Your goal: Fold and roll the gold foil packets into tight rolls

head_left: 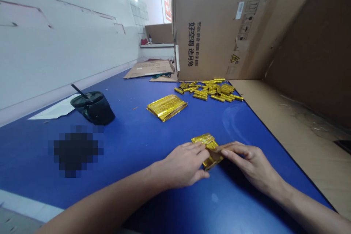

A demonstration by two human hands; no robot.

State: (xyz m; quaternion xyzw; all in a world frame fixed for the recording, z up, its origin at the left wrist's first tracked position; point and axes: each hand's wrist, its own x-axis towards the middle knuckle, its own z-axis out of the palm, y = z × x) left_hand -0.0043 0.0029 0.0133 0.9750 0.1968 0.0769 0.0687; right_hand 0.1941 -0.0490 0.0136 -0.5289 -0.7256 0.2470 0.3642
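Loads of slim gold rolls look done by the cardboard box; the gold stack lies flat. The gold piece between the hands seems part-folded, hard to tell. Right hand pinches it; left hand presses, thumb apart. Blue table edges off rightward, roomier left.
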